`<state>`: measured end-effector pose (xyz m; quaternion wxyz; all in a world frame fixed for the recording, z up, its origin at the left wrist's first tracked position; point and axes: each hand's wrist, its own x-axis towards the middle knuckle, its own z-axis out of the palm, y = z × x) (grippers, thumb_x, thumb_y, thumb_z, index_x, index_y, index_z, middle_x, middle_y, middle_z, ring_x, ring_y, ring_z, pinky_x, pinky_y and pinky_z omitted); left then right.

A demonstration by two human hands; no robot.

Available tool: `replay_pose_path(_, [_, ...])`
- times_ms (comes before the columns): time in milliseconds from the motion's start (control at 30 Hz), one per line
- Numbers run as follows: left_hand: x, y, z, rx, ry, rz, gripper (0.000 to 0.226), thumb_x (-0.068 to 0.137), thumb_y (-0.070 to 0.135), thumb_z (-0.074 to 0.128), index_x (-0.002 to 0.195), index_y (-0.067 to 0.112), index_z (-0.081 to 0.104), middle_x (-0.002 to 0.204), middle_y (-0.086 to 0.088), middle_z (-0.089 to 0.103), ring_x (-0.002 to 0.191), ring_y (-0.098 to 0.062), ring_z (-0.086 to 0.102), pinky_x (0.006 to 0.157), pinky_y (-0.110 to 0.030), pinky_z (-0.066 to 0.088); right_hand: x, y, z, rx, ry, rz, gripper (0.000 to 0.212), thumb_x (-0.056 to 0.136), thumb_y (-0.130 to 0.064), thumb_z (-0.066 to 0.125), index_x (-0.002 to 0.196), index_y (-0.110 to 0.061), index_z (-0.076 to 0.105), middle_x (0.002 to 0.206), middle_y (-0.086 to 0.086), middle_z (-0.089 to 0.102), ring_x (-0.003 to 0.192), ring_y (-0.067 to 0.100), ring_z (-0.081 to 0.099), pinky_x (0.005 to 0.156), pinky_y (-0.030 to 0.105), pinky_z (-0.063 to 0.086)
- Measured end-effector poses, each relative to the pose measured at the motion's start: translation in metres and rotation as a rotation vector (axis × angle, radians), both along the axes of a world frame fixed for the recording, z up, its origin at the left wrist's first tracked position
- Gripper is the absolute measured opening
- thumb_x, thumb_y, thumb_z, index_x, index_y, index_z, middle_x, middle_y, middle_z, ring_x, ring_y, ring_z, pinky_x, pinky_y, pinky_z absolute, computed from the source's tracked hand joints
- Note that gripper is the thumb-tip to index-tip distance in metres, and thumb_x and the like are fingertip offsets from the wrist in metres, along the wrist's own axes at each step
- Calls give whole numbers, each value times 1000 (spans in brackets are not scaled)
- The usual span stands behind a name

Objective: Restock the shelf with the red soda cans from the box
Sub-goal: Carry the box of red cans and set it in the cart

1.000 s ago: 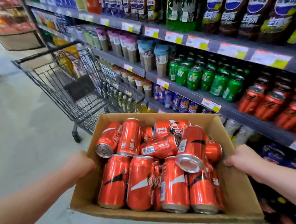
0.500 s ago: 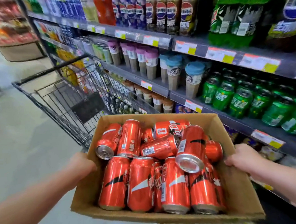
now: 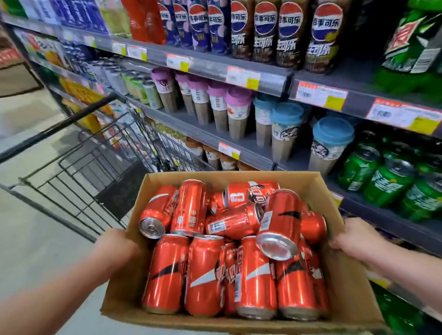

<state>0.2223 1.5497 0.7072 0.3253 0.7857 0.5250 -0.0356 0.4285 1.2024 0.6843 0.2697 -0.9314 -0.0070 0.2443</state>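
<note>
Both the left hand (image 3: 115, 249) and right hand (image 3: 350, 238) still grip the box (image 3: 351, 289), cart (image 3: 122, 192) now nearer.

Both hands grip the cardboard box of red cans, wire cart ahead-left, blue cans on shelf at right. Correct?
One error: head view shows green metal cans on the right shelf, not blue. Rest holds: left hand and right hand grip the brown cardboard box of red soda cans, black wire cart ahead-left.

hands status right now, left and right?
Left hand: holds the left side of the brown cardboard box of red soda cans.
Right hand: holds the box's right side.
</note>
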Motion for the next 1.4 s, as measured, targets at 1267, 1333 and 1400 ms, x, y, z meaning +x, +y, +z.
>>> replay_pose_path(1267, [165,344,-235,-196,307,-477,12,74,25,62,73,13,62,80,-14,66,79,-33,62,75,-37,50,-27,298,-215,-160,306,-545,11,76,-9,65,86,-5,63,82,17,66,76,30,62,63,32,47])
replay_pose_path(1333, [168,348,-256,-171,326,-487,8,80,15,61,76,10,64,83,-16,67,82,-34,63,78,-40,52,-22,301,-233,-175,324,-547,12,77,-10,64,89,-7,62,85,17,66,79,31,62,63,31,46])
replay_pose_path(1400, [171,351,-277,-153,342,-490,14,80,15,61,86,5,68,88,-19,69,87,-36,65,82,-44,53,-17,305,-248,-165,326,-563,10,77,-10,64,87,-8,62,85,17,67,80,32,63,65,31,47])
